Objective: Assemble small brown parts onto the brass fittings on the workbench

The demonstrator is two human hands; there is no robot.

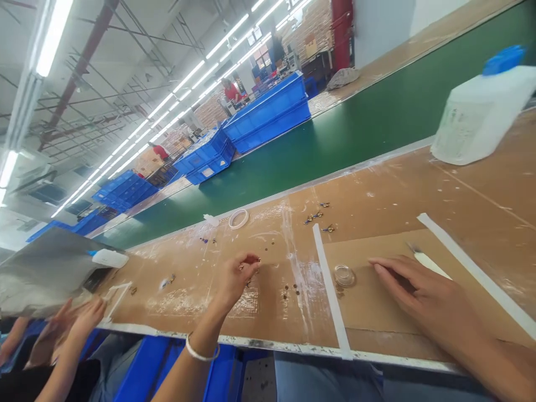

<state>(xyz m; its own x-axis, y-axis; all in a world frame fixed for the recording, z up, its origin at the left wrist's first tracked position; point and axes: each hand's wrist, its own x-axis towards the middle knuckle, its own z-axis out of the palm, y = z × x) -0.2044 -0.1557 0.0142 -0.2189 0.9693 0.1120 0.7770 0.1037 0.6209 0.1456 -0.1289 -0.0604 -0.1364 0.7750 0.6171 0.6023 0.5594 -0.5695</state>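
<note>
My left hand (235, 282) is raised a little over the brown work surface, thumb and index finger pinched on a tiny dark part (258, 261). Below it, another small metal piece (248, 283) is partly hidden by the fingers. My right hand (422, 293) hovers over a cardboard sheet (377, 312), fingertips pressed together; whatever they hold is too small to make out. Left of those fingertips sits a small round clear dish (344, 275). Beyond the right hand lies a brush with a white handle (431, 264), partly covered by the hand.
Small dark discs (286, 296) and several blue-and-gold parts (314, 216) are scattered about. A tape ring (238, 219) lies near the green conveyor belt (335, 139). At right stands a white jug (473, 117). A co-worker's hands (86, 318) are at left. Blue crates (268, 120) line the belt.
</note>
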